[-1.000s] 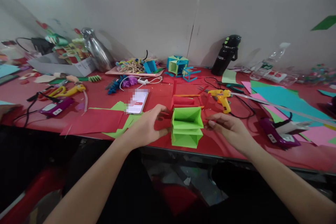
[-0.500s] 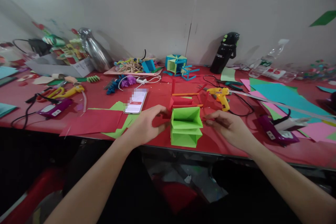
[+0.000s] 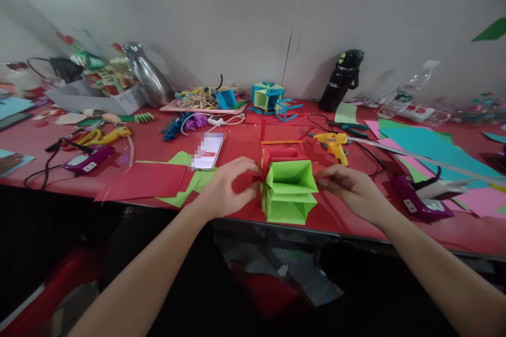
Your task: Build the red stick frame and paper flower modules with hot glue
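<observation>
Between my hands, at the table's front edge, stands a folded paper piece (image 3: 291, 179) with bright green open pockets and red folded paper behind them. My left hand (image 3: 227, 187) pinches its red edge at the left side, thumb below and fingers above. On the other side, the fingertips of my right hand (image 3: 351, 187) are pinched together at a thin red part by the right edge; the exact grip is hard to see. Just behind is a small frame of red and orange paper strips (image 3: 281, 142).
A phone (image 3: 207, 151) and red paper sheets (image 3: 146, 181) lie to the left. Yellow glue guns rest right (image 3: 335, 146) and far left (image 3: 114, 137), with cords and purple power blocks (image 3: 421, 197). A black bottle (image 3: 340, 81) stands by the partition. Another person's hand (image 3: 11, 162) shows far left.
The folded paper piece has turned and shifted slightly right, showing more of its layered left side. Both hands keep their pinched pose. Another person's hand has appeared at the far left.
</observation>
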A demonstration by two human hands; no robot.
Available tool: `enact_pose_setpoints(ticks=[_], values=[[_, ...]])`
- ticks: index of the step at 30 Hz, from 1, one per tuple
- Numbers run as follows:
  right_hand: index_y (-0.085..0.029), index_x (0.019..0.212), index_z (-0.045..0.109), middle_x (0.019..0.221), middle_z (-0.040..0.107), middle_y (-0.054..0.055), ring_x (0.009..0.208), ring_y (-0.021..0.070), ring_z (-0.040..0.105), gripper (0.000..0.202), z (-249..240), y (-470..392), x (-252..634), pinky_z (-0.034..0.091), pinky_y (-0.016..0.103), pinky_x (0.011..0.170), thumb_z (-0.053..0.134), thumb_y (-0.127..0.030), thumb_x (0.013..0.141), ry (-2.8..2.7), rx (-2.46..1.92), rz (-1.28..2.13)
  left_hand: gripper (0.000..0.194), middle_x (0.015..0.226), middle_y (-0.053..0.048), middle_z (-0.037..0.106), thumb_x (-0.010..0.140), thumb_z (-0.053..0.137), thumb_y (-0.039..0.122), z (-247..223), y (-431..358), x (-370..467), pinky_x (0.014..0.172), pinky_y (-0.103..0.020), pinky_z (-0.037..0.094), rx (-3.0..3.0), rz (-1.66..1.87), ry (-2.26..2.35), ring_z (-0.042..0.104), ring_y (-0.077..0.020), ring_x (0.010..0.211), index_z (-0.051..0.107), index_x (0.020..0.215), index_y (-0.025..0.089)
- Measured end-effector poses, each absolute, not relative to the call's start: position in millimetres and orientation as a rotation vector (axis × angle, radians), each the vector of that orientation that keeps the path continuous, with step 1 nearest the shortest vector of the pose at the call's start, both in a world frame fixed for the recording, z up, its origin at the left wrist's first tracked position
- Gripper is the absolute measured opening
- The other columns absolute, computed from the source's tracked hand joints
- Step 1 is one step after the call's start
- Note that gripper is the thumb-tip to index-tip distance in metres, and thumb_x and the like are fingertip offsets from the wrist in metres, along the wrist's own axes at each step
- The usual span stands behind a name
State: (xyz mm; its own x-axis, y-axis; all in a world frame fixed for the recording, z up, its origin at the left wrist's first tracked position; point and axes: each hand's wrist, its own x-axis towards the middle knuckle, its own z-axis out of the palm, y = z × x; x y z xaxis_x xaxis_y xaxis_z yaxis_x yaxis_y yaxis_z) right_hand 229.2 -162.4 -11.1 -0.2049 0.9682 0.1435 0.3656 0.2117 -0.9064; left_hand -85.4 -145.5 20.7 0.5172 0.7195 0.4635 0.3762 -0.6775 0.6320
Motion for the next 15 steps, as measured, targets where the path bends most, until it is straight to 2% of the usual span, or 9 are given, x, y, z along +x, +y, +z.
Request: enact_pose_setpoints(ticks=[6, 15], values=[[-0.022, 0.09, 0.065, 0.088, 0.071, 0.004, 0.081, 0.0186, 0.068, 0.021, -13.2, -163.8, 228.7, 0.054, 0.031, 0.077, 0.07, -0.042, 0.084, -1.677, -1.28, 0.964, 0.017, 0.102, -0.01, 0.067, 0.087, 0.057, 0.009, 22.6, -145.6, -84.4, 0.086, -0.032, 0.051, 2.264, 1.06, 0.844, 0.064, -0.0184, 0.096, 0.067, 0.1, 0.014], [-0.022, 0.087, 0.066, 0.086, 0.073, 0.004, 0.078, 0.019, 0.069, 0.024, -11.4, -163.3, 224.7, 0.056, 0.031, 0.075, 0.071, -0.045, 0.082, -1.668, -1.287, 0.942, 0.018, 0.1, -0.011, 0.07, 0.085, 0.058, 0.008, 20.0, -143.9, -84.2, 0.086, -0.035, 0.053, 2.258, 1.097, 0.81, 0.066, -0.02, 0.095, 0.069, 0.097, 0.015]])
